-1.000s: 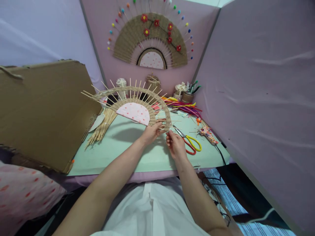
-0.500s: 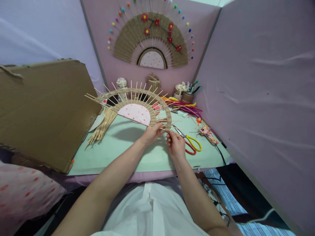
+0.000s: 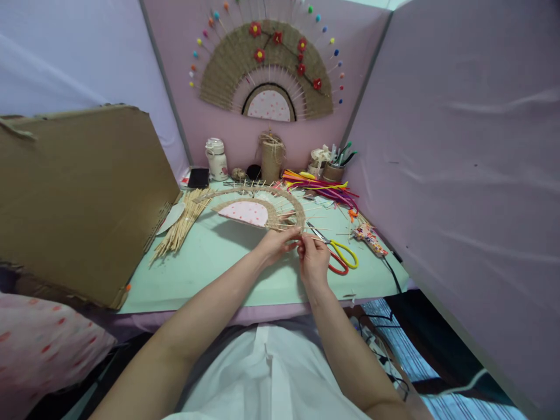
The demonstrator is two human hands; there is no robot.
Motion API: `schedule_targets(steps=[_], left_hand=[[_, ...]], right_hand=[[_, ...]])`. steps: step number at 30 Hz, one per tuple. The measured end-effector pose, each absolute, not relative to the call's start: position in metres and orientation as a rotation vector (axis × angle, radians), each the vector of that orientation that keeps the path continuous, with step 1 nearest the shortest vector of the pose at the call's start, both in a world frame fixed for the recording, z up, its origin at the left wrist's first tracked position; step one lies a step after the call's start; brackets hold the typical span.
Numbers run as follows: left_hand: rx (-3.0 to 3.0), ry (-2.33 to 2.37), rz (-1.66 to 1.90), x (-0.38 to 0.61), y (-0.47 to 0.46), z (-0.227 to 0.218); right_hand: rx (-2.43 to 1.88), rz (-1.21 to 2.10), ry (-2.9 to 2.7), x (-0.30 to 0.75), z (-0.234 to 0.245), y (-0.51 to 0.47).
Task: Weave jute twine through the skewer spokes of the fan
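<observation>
Half-round fan [image 3: 273, 217] held tilted over the tabletop [image 3: 196, 283], its shadow falling beneath; bundle of thin sticks [image 3: 181, 226] to its left, scissors [image 3: 343, 255] near its right end. Left hand [image 3: 279, 242]: grip closed on the fan's lower right end. Right hand [image 3: 312, 251]: fingertips pinched at the same end, just beside the left; whether on cord or a stick tip, too small to tell. Progress, as judged: pink-spotted centre panel [image 3: 245, 213] in place, inner woven band around it complete, sticks radiating outward. Outer band [image 3: 299, 209] spans the arc but is narrow, with bare stick between the bands and bare tips beyond. If the finished fan [image 3: 219, 73] on the wall is the model, most of the outer weaving remains, then red flowers and coloured tip balls; none are on this piece yet.
</observation>
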State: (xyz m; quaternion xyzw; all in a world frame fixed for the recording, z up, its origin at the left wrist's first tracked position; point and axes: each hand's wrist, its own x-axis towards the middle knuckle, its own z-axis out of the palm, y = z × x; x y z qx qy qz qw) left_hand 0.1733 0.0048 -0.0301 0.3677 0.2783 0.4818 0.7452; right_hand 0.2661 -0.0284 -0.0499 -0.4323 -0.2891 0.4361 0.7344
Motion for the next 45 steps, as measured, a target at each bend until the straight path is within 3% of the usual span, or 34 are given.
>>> schedule_targets(steps=[22, 38, 45], left_hand=[[0.587, 0.679, 0.926, 0.157, 0.002, -0.035], [0.628, 0.621, 0.957, 0.156, 0.005, -0.034], [0.617, 0.619, 0.950, 0.156, 0.006, -0.034]], right_hand=[[-1.198, 0.887, -0.989, 0.279, -0.065, -0.036], [-0.909, 0.989, -1.221, 0.320, -0.060, -0.013], [-1.070, 1.088, -1.315, 0.323, -0.060, -0.004]])
